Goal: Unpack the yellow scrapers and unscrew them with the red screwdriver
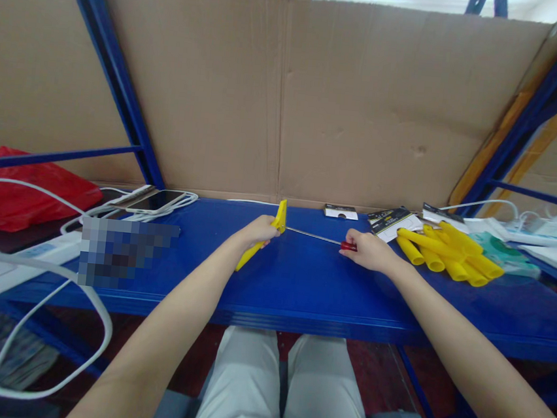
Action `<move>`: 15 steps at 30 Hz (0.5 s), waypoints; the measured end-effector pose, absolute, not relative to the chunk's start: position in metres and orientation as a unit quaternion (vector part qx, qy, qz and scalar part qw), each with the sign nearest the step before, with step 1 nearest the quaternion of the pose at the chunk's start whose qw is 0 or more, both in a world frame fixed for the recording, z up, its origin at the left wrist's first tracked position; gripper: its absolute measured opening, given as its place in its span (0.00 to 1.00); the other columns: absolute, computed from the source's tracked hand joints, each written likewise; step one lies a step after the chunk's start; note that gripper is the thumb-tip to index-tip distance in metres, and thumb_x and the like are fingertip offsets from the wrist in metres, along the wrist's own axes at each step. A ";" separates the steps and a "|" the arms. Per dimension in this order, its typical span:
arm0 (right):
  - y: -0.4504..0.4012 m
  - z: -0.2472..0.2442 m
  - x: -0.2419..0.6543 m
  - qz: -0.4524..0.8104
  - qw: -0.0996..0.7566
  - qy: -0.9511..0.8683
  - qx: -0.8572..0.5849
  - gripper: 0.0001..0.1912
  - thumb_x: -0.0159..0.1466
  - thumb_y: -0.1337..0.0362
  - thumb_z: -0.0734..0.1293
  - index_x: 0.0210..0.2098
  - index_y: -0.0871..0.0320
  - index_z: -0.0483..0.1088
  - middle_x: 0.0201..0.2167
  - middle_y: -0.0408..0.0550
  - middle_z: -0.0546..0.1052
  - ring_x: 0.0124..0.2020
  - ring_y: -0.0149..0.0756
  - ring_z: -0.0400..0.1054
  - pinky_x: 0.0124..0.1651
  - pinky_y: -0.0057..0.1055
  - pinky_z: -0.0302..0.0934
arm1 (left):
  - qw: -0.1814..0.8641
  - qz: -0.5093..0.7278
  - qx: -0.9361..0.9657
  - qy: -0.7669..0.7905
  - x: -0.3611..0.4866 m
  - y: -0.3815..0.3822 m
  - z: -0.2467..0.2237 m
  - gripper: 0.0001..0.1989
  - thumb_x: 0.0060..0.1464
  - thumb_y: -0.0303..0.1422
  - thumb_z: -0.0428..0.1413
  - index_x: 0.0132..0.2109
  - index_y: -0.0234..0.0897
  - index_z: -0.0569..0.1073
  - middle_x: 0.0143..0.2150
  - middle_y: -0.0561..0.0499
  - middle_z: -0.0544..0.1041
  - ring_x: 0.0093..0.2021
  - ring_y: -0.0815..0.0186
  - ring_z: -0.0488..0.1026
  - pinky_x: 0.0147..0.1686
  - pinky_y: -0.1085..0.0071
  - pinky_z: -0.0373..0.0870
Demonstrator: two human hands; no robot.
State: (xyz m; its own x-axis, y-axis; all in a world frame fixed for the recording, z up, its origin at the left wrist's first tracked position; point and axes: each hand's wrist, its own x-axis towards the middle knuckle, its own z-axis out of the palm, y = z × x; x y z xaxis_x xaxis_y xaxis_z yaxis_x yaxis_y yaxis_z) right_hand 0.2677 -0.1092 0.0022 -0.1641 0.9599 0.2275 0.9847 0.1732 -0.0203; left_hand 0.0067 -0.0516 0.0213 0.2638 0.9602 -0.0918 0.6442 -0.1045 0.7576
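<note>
My left hand (259,229) is closed around a yellow plastic tool with a long handle and an angled head (282,211); its exact kind I cannot make out. Opposite it, my right hand (366,250) grips the red handle of a screwdriver (313,235). The screwdriver's thin metal shaft runs left, almost level, and its tip meets the yellow tool near its head. Both hands are over the blue tabletop (300,290). Fingers cover part of each handle.
Several yellow tubes (444,251) lie in a pile at the right, beside black-and-white cards (393,223) and a green plastic bag (505,254). A small box (340,212) sits at the back. On the left are a phone (156,201), white cables, a power strip (31,264) and a red bag (39,189).
</note>
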 end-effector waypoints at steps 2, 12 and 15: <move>-0.109 0.002 0.267 -0.065 0.095 -0.761 -0.639 0.09 0.59 0.57 0.63 0.31 0.55 0.60 0.26 0.46 0.73 0.26 0.35 0.67 0.26 0.27 0.49 | 0.358 0.223 0.710 0.564 0.007 -0.052 0.022 0.07 0.51 0.20 0.49 0.38 0.31 0.68 0.14 0.60 0.58 0.12 0.74 0.56 0.13 0.77 0.52; -0.110 0.003 0.266 -0.059 0.097 -0.761 -0.639 0.09 0.59 0.57 0.63 0.31 0.55 0.60 0.26 0.45 0.73 0.26 0.34 0.66 0.27 0.27 0.50 | 0.368 0.225 0.705 0.562 0.008 -0.055 0.023 0.08 0.51 0.20 0.49 0.39 0.31 0.68 0.15 0.60 0.59 0.12 0.74 0.56 0.14 0.77 0.52; -0.110 0.003 0.266 -0.059 0.097 -0.763 -0.637 0.08 0.59 0.57 0.63 0.32 0.55 0.60 0.26 0.45 0.74 0.27 0.35 0.66 0.27 0.27 0.50 | 0.370 0.225 0.704 0.563 0.008 -0.055 0.023 0.08 0.51 0.20 0.49 0.39 0.31 0.68 0.15 0.60 0.59 0.12 0.74 0.56 0.14 0.76 0.52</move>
